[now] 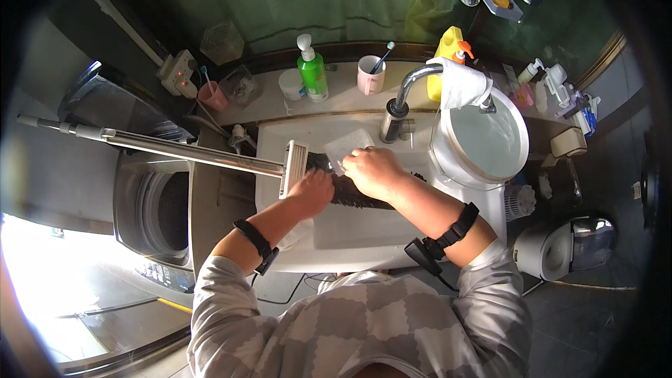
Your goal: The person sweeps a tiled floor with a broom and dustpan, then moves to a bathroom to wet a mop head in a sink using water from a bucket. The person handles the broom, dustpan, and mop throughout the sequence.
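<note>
A broom- or mop-like tool with a long metal pole (199,155) lies across the left rim of the white sink (357,231). Its pale ribbed crosspiece (295,168) adjoins a dark bristly head (362,194) over the basin. My left hand (315,192) grips the dark head right beside the crosspiece. Above the same head, my right hand (374,170) has its fingers closed on a translucent plastic piece (347,144). The right hand and forearm hide part of the bristles.
A white bucket of water (485,136) stands at the sink's right, under the cloth-wrapped faucet (420,76). A green pump bottle (313,73), pink mug (370,76) and yellow jug (443,63) line the ledge. To the left is an open top-loading washing machine (157,215).
</note>
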`<state>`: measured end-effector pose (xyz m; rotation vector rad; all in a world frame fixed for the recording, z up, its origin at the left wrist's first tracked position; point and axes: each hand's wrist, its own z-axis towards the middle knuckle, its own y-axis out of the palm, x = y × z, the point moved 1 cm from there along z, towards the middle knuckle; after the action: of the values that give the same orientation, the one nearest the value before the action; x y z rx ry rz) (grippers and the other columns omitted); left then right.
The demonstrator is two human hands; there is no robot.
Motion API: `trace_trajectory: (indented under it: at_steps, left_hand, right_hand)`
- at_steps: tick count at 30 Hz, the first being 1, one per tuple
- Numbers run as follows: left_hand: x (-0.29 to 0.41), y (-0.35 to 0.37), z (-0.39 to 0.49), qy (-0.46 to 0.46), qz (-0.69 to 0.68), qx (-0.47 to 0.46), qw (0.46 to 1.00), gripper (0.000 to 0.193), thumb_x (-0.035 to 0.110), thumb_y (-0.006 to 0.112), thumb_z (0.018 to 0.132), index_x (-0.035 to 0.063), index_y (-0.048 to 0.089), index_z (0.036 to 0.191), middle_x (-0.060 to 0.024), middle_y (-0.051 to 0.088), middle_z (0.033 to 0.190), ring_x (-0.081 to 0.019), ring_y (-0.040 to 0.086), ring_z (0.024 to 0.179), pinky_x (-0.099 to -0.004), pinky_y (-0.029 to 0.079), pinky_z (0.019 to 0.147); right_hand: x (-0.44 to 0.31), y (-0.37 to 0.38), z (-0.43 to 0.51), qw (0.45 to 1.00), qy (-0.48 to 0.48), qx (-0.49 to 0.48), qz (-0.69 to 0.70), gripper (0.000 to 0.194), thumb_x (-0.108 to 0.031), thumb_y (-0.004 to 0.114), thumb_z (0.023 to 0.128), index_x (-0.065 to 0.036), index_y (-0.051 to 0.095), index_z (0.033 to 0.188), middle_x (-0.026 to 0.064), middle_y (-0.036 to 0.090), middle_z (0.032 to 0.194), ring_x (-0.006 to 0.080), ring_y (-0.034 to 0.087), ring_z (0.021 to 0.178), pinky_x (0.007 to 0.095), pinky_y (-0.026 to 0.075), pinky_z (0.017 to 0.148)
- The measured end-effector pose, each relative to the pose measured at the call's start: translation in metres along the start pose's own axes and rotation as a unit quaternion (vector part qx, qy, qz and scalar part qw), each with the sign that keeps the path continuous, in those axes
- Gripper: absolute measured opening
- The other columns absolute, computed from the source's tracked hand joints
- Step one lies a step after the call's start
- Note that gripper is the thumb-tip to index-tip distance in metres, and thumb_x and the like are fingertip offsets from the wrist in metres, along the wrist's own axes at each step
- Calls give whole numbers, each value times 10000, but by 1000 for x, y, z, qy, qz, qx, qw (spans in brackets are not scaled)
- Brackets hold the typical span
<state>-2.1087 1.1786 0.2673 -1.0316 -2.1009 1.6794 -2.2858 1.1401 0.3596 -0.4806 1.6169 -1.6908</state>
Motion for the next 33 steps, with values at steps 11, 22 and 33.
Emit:
trace_trajectory:
  at_steps: [11, 22, 33]
  left_hand:
    - [33, 3, 49, -93, -28, -101, 990, 965, 644, 512, 702, 3, 203, 1354, -148, 177, 1425, -340, 112, 1321, -494, 75, 1056]
    - [29, -2, 87, -168, -28, -81, 982, 844, 596, 510, 740, 45, 269, 1333, -125, 274, 1372, -298, 213, 1284, -497, 125, 1036]
    - [45, 7, 116, -36, -55, -78, 995, 804, 579, 520, 760, 34, 291, 1304, -160, 303, 1318, -315, 256, 1248, -482, 193, 1011]
  right_hand:
    - [9, -1, -7, 996, 2, 21, -82, 122, -166, 493, 733, -113, 597, 700, 52, 595, 748, 227, 592, 754, 349, 479, 609]
    - [36, -25, -61, 995, 34, 53, -77, 59, -131, 525, 711, -103, 565, 677, 42, 562, 712, 229, 572, 694, 341, 462, 571]
    - [69, -138, -180, 978, 142, 138, 64, 86, -115, 602, 753, -59, 584, 816, 80, 588, 765, 269, 576, 701, 345, 463, 610]
